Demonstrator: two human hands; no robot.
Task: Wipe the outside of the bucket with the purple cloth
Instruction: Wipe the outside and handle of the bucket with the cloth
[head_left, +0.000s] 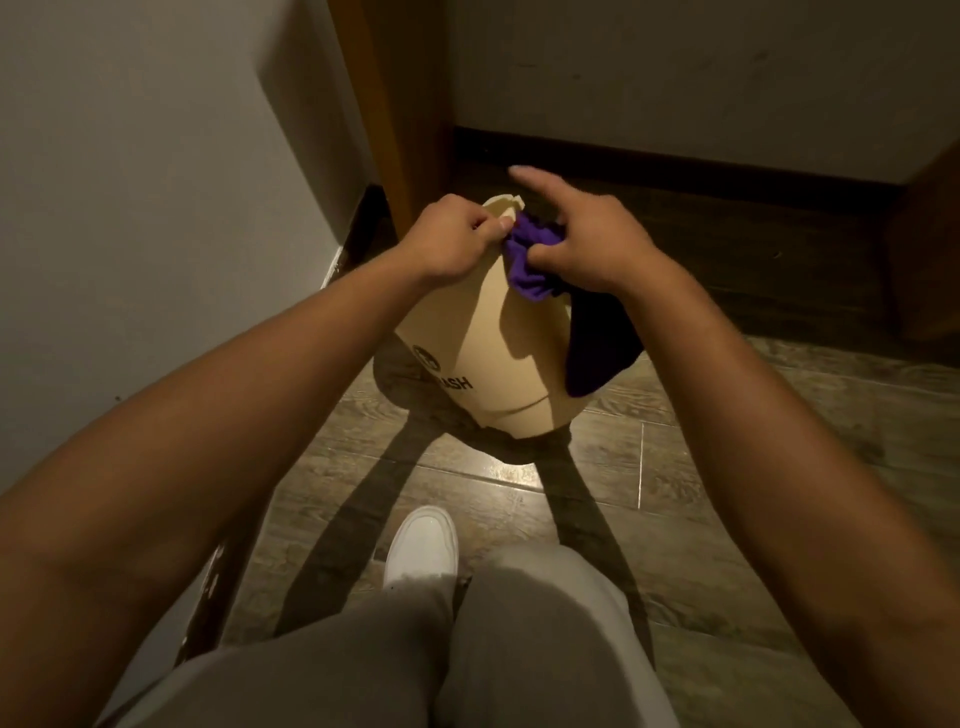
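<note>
A cream plastic bucket (488, 364) with black lettering is tipped over on the wooden floor, its broken base end pointing away from me. My left hand (449, 239) pinches the bucket's far edge and one corner of the purple cloth (530, 260). My right hand (587, 244) grips the bunched cloth against the bucket's upper side, with the index finger stretched out. A dark tail of the cloth (597, 348) hangs down the bucket's right side in shadow.
A white wall (156, 208) runs close on the left, a wooden door frame (384, 104) stands behind the bucket, and a dark skirting board (675, 161) lines the far wall. My white shoe (423, 545) and grey trouser legs fill the near floor.
</note>
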